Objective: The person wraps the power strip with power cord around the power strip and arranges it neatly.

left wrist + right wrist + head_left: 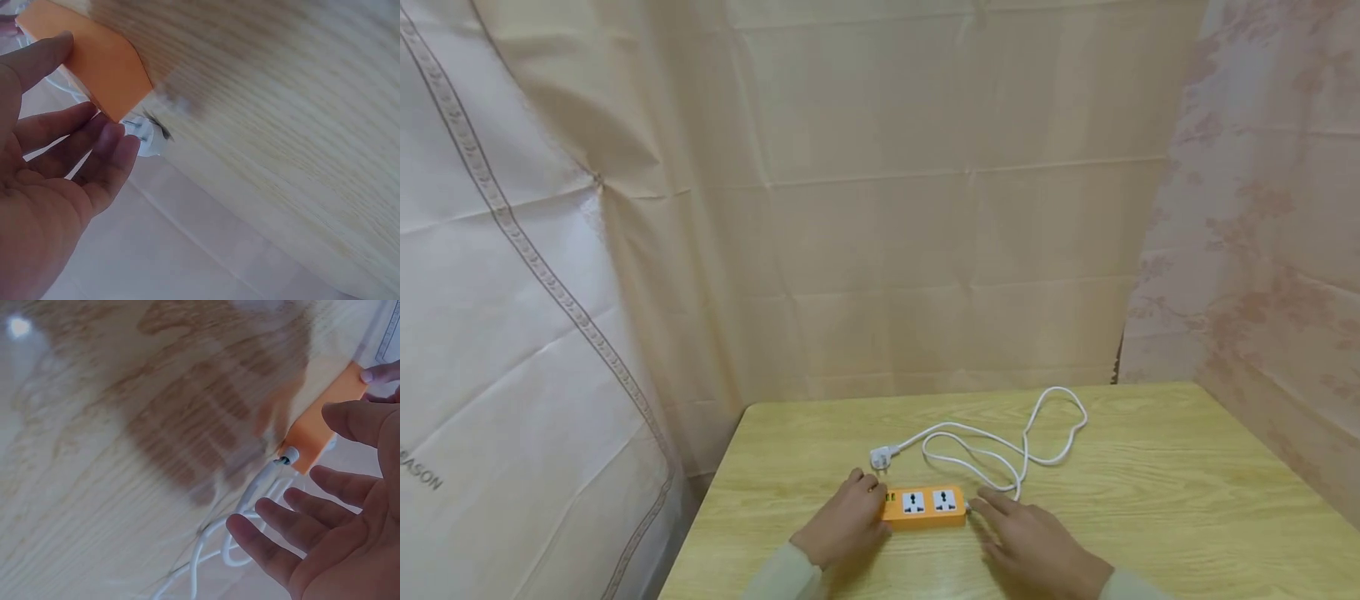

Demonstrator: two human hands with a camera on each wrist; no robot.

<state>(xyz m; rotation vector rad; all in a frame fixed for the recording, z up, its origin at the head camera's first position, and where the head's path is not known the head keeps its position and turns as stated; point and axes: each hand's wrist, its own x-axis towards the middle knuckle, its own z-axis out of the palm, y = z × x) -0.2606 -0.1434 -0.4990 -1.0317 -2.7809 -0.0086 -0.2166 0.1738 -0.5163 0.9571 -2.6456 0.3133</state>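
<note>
An orange power strip with two white sockets lies on the table near its front. My left hand grips its left end; in the left wrist view the thumb presses one long side and the fingers lie along the other. My right hand is beside the cord end, its fingers spread and holding nothing. There the white cord leaves the strip through a white collar. Beyond the strip, near my left fingertips, lies the white plug, prongs toward me.
The cord loops loosely over the wood-grain table behind and right of the strip. A beige cloth hangs along the table's back edge. Pale cloths hang at the left and, with a floral print, at the right.
</note>
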